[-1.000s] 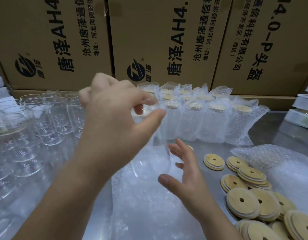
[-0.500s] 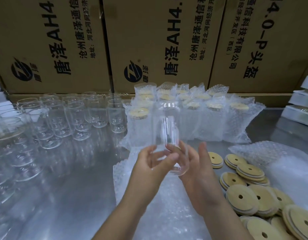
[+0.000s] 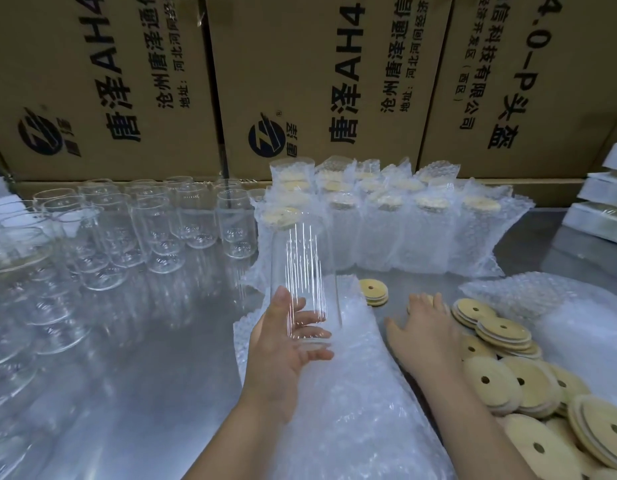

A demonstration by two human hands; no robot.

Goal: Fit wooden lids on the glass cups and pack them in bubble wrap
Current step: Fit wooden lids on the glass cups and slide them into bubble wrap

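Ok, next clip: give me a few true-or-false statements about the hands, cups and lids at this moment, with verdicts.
1. The left hand holds an unwrapped glass cup. True.
2. The right hand grips a second cup. False: it is open at the edge of the wooden lids and holds nothing.
3. The loose wooden lids are piled on the left side. False: they lie on the right; the empty glasses stand on the left.
4. Wrapped cups stand in rows in front of the cardboard boxes. True.
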